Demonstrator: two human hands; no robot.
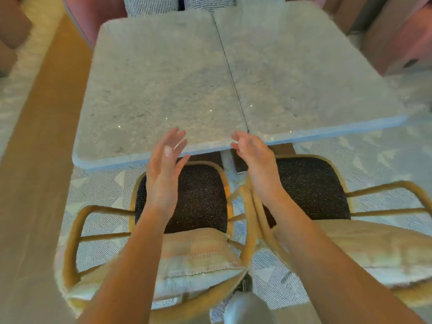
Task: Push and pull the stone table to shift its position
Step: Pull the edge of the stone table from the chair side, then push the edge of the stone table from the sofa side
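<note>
Two pale grey stone tables stand side by side, a thin dark seam between them. The left stone table [149, 80] has its near edge right in front of me; the right stone table [304, 73] sits beside it. My left hand [164, 160] hovers with fingers spread just over the left table's near edge, holding nothing. My right hand [251, 153] is loosely curled at the near corner by the seam, fingertips close to the edge; whether they touch it I cannot tell. The image is motion-blurred.
Two wooden-framed chairs stand between me and the tables: a left chair [201, 197] and a right chair [311, 185], both with dark seats and pale cushions. Pink upholstered seats [93, 10] line the far side. A wooden floor strip [39, 160] runs along the left; patterned carpet [98, 192] lies below.
</note>
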